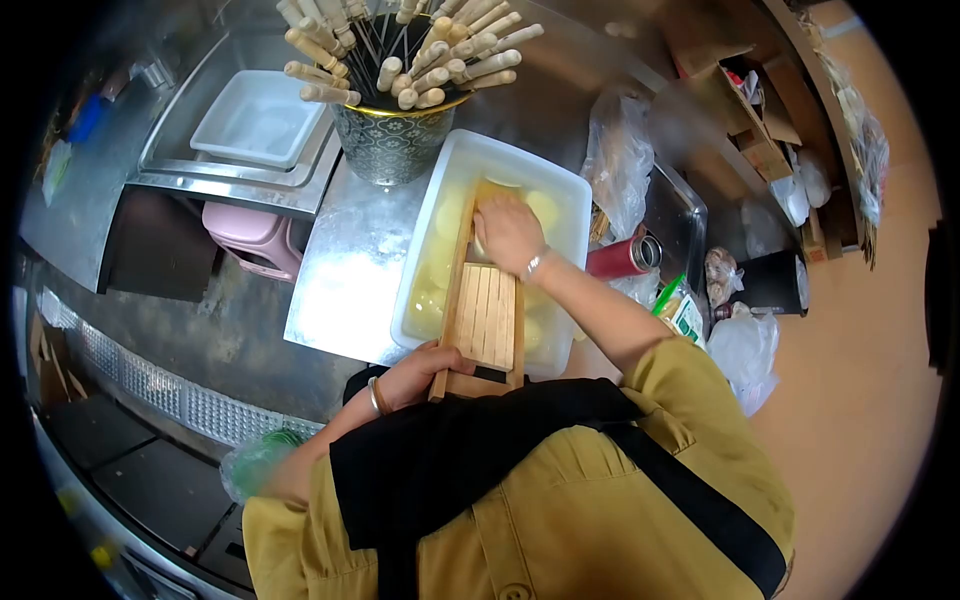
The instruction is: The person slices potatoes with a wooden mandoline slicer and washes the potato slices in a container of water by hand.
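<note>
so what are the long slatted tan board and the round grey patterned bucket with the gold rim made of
The slatted tan board looks like wood, fairly matte: pale strips, browner frame. The grey patterned bucket has a slight sheen, perhaps printed metal or plastic.

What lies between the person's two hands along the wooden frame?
Pale wooden slats lie between the left hand, at the near end of the wooden frame, and the right hand, farther up it, as the head view shows.
</note>
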Motion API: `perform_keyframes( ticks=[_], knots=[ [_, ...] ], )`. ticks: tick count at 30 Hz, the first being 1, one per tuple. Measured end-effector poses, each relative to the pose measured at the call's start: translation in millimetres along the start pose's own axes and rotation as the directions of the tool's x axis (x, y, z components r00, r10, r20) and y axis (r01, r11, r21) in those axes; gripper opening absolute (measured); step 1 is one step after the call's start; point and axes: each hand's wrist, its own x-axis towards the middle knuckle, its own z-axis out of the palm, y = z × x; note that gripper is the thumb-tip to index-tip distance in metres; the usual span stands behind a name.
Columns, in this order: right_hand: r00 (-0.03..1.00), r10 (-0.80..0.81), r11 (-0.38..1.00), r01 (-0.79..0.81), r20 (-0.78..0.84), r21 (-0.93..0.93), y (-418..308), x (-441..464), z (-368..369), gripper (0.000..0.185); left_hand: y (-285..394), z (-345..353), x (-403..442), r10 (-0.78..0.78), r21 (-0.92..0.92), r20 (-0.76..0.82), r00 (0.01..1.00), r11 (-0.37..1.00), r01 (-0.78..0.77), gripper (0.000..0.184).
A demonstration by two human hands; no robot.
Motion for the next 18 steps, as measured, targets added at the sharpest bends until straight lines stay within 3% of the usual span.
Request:
perform_keyframes(
  ticks=[2,4,7,8,9,11,12,14,15,17,18],
  knots=[
    [0.996,0.091,0.996,-0.091,-0.012,0.01,1,3,-1,0.012,3,2,-3,-0.007,-0.003,0.033,0.999,1.0,0.007,0.04],
    [0.983,-0.175,0.984,0.176,0.046,-0.009,-32,-19,-34,0.012,2,7,-8,0.045,-0.017,0.001,0.999,0.999,-0.045,0.041],
    [0.974,-0.214,0.967,0.2,0.075,0.158,-82,-48,-70,0.013,3,-1,-6,-0.014,0.015,0.002,1.0,1.0,0.014,0.04],
    [0.98,-0.158,0.987,0.157,0.125,0.021,-56,-39,-43,0.014,-1,-3,-5,-0.023,0.015,0.002,1.0,1.0,0.023,0.04],
    [0.981,-0.153,0.988,0.152,0.117,0.018,-31,-21,-21,0.014,-2,-7,-2,-0.02,0.005,0.007,1.0,1.0,0.02,0.04],
    [0.982,0.165,0.986,-0.163,0.096,-0.029,1,7,3,0.013,-2,-6,-3,-0.02,0.011,0.01,1.0,1.0,0.02,0.041],
    [0.982,0.169,0.986,-0.167,0.083,-0.029,-1,7,-2,0.013,-1,-3,-6,-0.012,0.011,0.015,1.0,1.0,0.012,0.041],
    [0.993,-0.01,1.0,0.008,0.115,0.012,-8,2,-10,0.015,6,2,-11,0.006,0.004,0.023,1.0,1.0,-0.006,0.04],
    [0.992,-0.019,1.0,0.018,0.122,0.01,-29,-11,-27,0.015,9,7,-15,0.015,0.0,0.008,1.0,1.0,-0.015,0.04],
    [0.976,-0.212,0.969,0.203,0.055,0.142,-79,-45,-64,0.017,8,7,-16,0.016,-0.018,-0.011,1.0,1.0,-0.016,0.039],
    [0.975,-0.213,0.969,0.203,0.06,0.145,-72,-41,-57,0.017,9,5,-14,0.004,-0.011,-0.02,1.0,1.0,-0.004,0.04]
  ],
)
